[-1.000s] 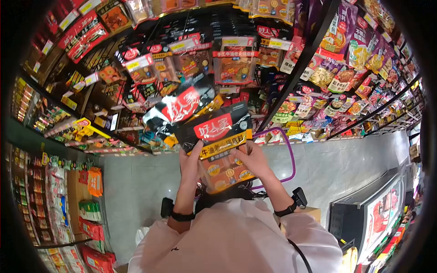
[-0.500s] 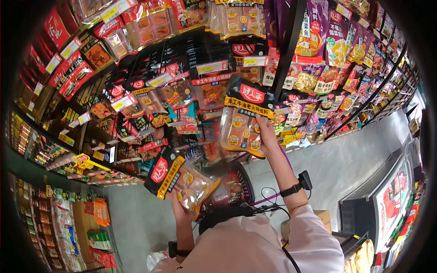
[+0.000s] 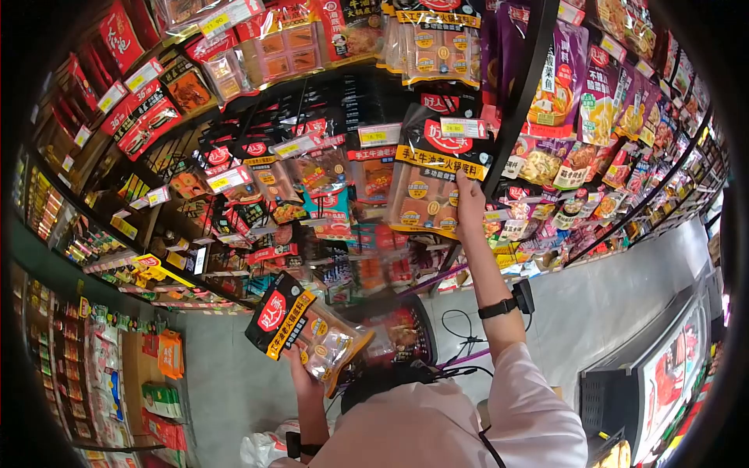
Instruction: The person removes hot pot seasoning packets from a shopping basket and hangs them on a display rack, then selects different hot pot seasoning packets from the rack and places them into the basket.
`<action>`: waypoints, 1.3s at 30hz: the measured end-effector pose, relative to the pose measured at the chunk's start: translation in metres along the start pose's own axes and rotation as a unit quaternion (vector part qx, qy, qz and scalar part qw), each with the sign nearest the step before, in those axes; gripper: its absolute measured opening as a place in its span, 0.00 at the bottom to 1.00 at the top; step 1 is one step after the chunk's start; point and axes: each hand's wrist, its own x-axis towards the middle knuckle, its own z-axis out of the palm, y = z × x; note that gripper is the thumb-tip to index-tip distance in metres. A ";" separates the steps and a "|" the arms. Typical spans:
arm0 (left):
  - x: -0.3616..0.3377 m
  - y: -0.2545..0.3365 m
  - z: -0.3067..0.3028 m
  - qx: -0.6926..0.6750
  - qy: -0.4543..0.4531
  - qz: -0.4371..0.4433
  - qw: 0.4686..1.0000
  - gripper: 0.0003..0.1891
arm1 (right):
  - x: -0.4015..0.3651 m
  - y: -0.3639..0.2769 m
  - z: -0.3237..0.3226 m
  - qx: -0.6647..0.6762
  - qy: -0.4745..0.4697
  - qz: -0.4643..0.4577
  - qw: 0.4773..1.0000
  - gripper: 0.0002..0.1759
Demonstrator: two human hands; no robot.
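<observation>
In my right hand (image 3: 470,207) is a black, yellow and clear food packet (image 3: 427,189), gripped at its lower right side. Its top lies against the hanging display, behind a price tag (image 3: 463,128). Lower down, my left hand (image 3: 304,374) holds a similar packet (image 3: 310,329), tilted, by its lower edge. Both packets have a red logo and show blocks through clear windows. The fingers of both hands are partly hidden by the packets.
Packets hang on hooks in a curved rack, with a dark upright post (image 3: 521,97) right of my right hand. A dark basket (image 3: 422,331) holding packets is below. A black-sided display case (image 3: 616,402) stands at lower right.
My right hand has moved up and forward with its packet, to the rack behind the price tag. My left hand and its packet have shifted only slightly downward.
</observation>
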 end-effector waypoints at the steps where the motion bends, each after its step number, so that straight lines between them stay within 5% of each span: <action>1: 0.001 -0.002 -0.005 0.002 -0.002 -0.003 1.000 0.23 | -0.001 -0.004 0.005 0.009 -0.002 -0.015 1.000 0.20; 11: -0.010 -0.012 0.030 -0.007 0.003 -0.008 1.000 0.24 | 0.034 0.032 0.003 0.052 0.011 0.049 0.997 0.31; 19: -0.005 -0.015 0.020 -0.006 -0.015 -0.038 0.999 0.24 | 0.050 0.020 0.012 -0.052 0.022 0.085 0.995 0.37; 30: -0.006 -0.026 0.012 -0.006 0.037 -0.036 0.999 0.19 | 0.161 0.043 0.017 -0.305 0.033 0.007 0.952 0.39; 34: -0.003 -0.035 0.002 -0.024 0.043 -0.041 0.998 0.18 | 0.181 0.063 0.016 -0.349 0.069 -0.182 0.917 0.29; 39: 0.003 -0.045 -0.010 -0.051 0.043 -0.044 0.997 0.18 | 0.099 0.033 0.037 -0.412 0.031 -0.400 0.818 0.28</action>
